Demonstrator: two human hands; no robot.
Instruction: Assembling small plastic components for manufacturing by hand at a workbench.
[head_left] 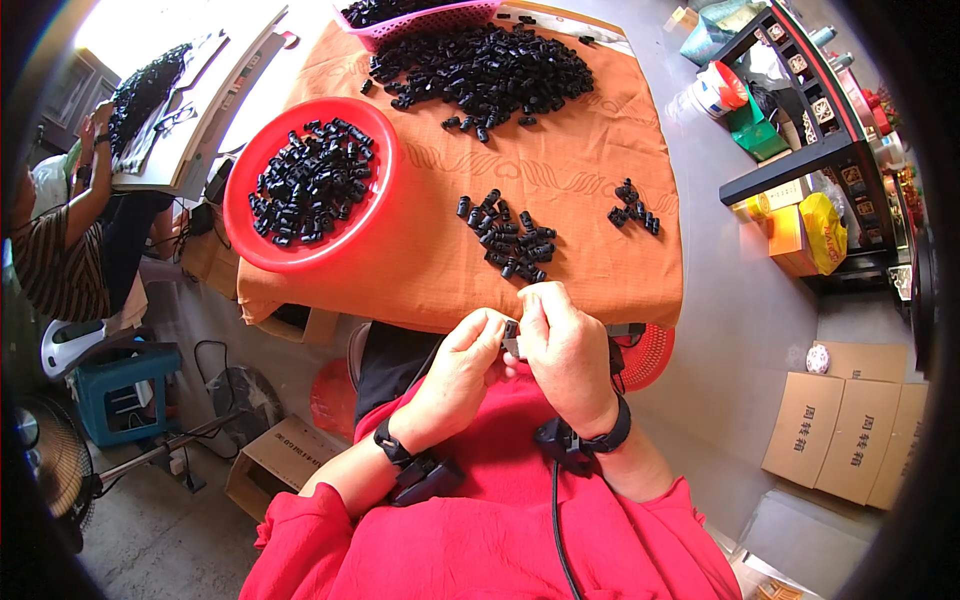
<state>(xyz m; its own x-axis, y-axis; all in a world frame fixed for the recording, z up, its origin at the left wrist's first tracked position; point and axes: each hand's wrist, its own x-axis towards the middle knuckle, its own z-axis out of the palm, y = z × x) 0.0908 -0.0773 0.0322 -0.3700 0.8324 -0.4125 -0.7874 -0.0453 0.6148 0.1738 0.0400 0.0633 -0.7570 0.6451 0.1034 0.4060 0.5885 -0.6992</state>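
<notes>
Just off the near edge of the orange-covered table (400, 285), my two hands meet over my lap. My left hand (458, 368) is closed, its thumb and fingertips pinching a small black plastic part (511, 329). Right beside it, my right hand (567, 345) is closed too, thumb and forefinger pressed together; whatever lies between them is hidden. A small pale patch shows under the black part, too small to name. Beyond my fingertips lies a small cluster of similar black parts (515, 240). Farther right sits a smaller cluster (634, 208).
A red basin (238, 225) of black parts stands at left. At the back, a large heap (490, 75) lies before a pink basket (425, 22). Another person (70, 225) works at a table on the left. A fan (55, 470), a blue stool (125, 390) and cardboard boxes (840, 425) surround me.
</notes>
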